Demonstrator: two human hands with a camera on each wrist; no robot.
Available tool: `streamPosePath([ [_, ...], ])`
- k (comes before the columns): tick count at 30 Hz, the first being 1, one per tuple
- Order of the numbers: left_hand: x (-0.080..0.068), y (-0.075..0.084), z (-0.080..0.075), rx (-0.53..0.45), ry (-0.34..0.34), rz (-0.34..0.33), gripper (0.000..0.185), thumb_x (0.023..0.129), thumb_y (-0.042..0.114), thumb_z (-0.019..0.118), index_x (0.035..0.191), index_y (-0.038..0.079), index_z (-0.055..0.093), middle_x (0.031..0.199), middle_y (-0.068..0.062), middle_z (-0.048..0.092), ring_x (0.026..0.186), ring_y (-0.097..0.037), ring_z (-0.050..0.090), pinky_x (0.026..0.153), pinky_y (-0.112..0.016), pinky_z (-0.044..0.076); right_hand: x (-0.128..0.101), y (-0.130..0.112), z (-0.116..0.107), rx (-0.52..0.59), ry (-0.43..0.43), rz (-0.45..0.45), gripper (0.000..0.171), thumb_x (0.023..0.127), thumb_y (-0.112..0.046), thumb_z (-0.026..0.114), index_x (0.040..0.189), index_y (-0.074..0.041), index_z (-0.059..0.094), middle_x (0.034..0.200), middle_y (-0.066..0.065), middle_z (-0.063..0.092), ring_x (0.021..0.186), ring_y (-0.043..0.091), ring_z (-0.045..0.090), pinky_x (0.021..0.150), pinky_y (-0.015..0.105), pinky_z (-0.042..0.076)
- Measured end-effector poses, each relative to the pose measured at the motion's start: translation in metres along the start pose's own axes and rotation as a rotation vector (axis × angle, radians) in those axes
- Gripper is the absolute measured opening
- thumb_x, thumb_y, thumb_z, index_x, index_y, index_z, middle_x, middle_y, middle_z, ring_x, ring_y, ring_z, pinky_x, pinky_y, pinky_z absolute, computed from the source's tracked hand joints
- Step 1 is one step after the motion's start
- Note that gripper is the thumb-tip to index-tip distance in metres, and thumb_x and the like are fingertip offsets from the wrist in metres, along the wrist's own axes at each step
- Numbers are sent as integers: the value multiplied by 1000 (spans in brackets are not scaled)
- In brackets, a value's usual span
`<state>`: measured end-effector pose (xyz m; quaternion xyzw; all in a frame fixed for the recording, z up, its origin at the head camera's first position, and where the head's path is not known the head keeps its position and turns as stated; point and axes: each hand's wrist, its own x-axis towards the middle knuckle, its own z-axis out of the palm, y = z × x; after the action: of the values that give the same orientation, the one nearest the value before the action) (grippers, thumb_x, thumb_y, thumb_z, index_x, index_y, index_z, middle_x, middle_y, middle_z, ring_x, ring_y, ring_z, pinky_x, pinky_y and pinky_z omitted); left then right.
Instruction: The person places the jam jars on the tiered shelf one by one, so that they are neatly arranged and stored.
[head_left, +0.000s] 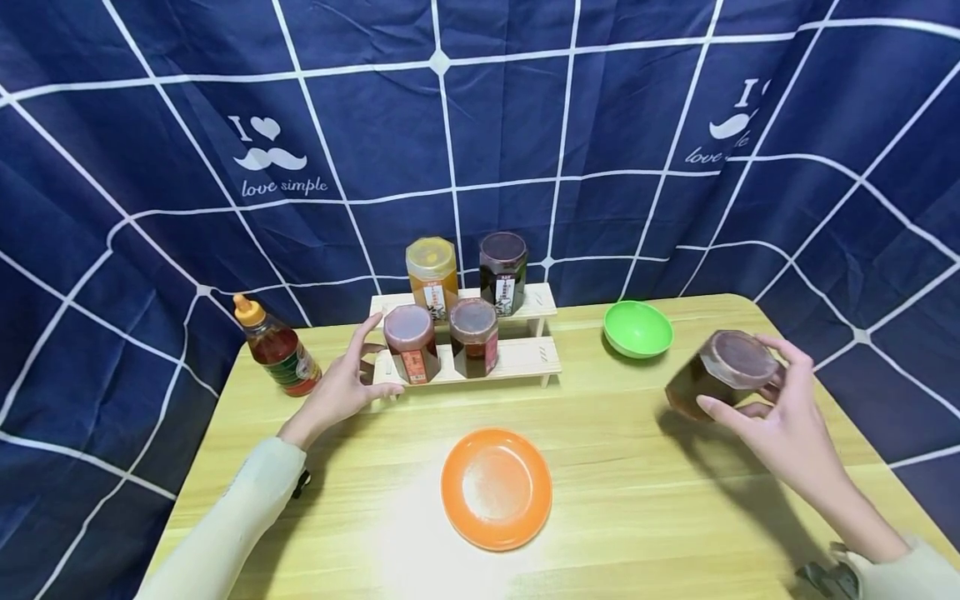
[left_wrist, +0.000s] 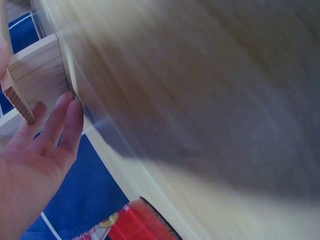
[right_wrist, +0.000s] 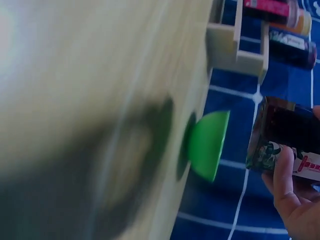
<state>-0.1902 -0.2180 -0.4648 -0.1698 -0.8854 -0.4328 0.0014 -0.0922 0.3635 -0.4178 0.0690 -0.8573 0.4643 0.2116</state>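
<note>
Head view: right hand point(head_left: 787, 417) curls its fingers round a tilted dark jar point(head_left: 720, 372), lifted off the table point(head_left: 645, 500); left hand point(head_left: 341, 387), fingers spread, rests by the wooden rack point(head_left: 525, 358) (perhaps steadying it). Left wrist: straight fingers point(left_wrist: 65, 125) touch the rack's end. Right wrist: fingers point(right_wrist: 285, 175) wrap the jar beside a green bowl point(right_wrist: 207, 145).

Left hand point(left_wrist: 35, 165) lower left, fingers straight, tips touching wooden rack point(left_wrist: 37, 70) upper left; red-capped bottle point(left_wrist: 135, 225) at btm edge; blurred tabletop point(left_wrist: 210, 100) fills rest.
</note>
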Motion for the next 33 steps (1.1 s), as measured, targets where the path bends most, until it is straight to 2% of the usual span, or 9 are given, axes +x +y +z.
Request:
streamPosePath([
  [6, -3, -1, -1, 0, 2, -15, 123, 87, 17, 97, 175, 31, 12, 143, -27, 65, 114, -40, 72, 93, -58, 59, 19, -18, 29, 20, -75, -40, 110, 80, 10, 92, 166, -18, 29, 128, -8, 64, 96, 1, 69, 73, 14, 55],
  [14, -3, 0, -2, -5, 2, -14, 123, 87, 17, 97, 175, 33, 13, 143, -27, 65, 111, -40, 73, 92, -58, 60, 42, -32, 63, 64, -164, -89, 111, 81, 6, 94, 167, -18, 28, 132, 7, 63, 97, 7, 69, 73, 17, 54],
  [20, -3, -2, -1, 0, 5, -16, 121, 88, 18, 96, 175, 30, 14, 142, -28, 65, 108, -40, 74, 92, -59, 60, 58, -34, 85, 93, -207, -123, 108, 83, 3, 94, 168, -20, 30, 131, 13, 65, 92, 15, 66, 74, 20, 53],
  [26, -1, -1, 0, 9, 4, -14, 121, 88, 17, 96, 175, 30, 13, 144, -29, 64, 107, -40, 74, 92, -59, 60, 73, -34, 103, 119, -261, -116, 107, 84, 0, 94, 168, -18, 30, 133, 16, 65, 89, 20, 64, 72, 24, 51],
  [33, 0, 1, 0, 0, -4, -3, 121, 87, 15, 96, 175, 28, 13, 145, -29, 63, 108, -41, 74, 93, -59, 59, 82, -30, 124, 178, -329, -137, 107, 84, 2, 94, 168, -17, 30, 136, 16, 62, 96, 21, 67, 72, 25, 52],
])
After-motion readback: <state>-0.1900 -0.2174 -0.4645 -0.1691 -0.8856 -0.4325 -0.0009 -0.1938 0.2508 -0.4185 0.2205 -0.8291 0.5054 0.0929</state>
